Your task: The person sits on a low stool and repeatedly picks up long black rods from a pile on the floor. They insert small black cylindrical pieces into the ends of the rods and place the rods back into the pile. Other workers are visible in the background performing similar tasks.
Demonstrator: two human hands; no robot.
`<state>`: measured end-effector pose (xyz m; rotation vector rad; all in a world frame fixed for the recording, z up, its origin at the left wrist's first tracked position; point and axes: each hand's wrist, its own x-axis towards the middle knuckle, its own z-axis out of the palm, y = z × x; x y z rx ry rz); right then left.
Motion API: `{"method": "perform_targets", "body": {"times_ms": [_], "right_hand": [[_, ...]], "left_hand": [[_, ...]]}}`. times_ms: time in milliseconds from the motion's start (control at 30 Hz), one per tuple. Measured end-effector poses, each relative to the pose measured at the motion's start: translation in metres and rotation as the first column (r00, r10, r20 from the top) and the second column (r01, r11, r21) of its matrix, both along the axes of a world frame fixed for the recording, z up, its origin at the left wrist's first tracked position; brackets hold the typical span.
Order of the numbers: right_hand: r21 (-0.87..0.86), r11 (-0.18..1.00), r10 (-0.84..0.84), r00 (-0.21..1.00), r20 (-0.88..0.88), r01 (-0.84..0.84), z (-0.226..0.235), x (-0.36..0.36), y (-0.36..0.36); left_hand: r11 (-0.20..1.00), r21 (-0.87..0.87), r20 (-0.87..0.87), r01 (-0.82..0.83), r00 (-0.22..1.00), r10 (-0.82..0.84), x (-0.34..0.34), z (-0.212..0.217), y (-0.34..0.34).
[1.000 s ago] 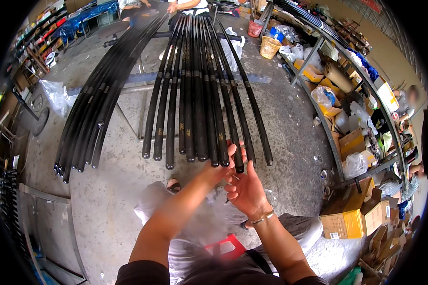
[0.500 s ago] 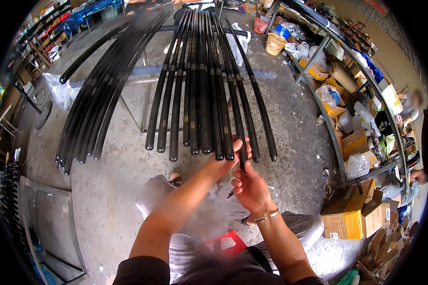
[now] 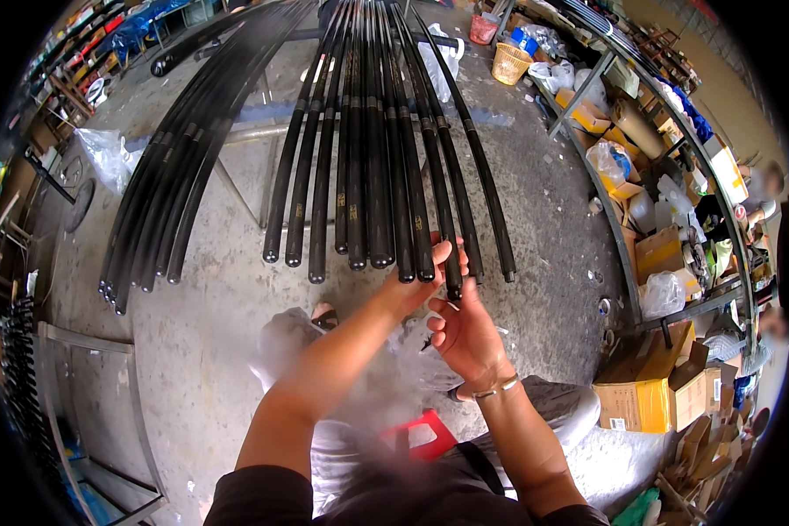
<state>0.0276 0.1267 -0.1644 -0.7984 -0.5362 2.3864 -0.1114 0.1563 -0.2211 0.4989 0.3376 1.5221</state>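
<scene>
Several long black fishing rods (image 3: 378, 193) lie side by side, their thick butt ends toward me. My left hand (image 3: 441, 261) is closed around one black fishing rod (image 3: 444, 210) right of the middle, close to its butt. At the capped end of that same rod is my right hand (image 3: 466, 329), its thumb and curled forefinger on either side of the tip. A small dark thing shows beside the right hand's lower fingers; I cannot tell whether it is held. A second bunch of black rods (image 3: 162, 193) lies to the left, with blurred upper parts.
A metal rack (image 3: 600, 180) with cartons and plastic bags runs along the right. An open cardboard box (image 3: 644, 386) stands on the floor near it. Below me is a red stool (image 3: 430, 436). A metal frame (image 3: 88, 337) stands at left. Another person (image 3: 763, 188) is at the far right.
The view has shifted slightly, so the rods sit higher. The held rod's capped end now shows more, with my right thumb and forefinger less over it. My left hand keeps its hold.
</scene>
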Motion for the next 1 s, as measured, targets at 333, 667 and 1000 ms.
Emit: {"method": "perform_targets", "body": {"times_ms": [333, 667, 1000], "right_hand": [[0.014, 1.000, 0.018, 0.999, 0.039, -0.019, -0.001, 0.001, 0.002], [0.058, 0.998, -0.001, 0.998, 0.069, -0.003, 0.001, -0.001, 0.000], [0.029, 1.000, 0.000, 1.000, 0.025, 0.000, 0.003, -0.003, 0.000]], "left_hand": [[0.998, 0.008, 0.003, -0.062, 0.998, 0.062, 0.001, 0.003, 0.003], [0.999, 0.006, 0.004, -0.040, 0.999, 0.040, 0.000, -0.001, 0.002], [0.998, -0.050, -0.019, -0.027, 0.999, 0.026, 0.001, 0.006, 0.000]]}}
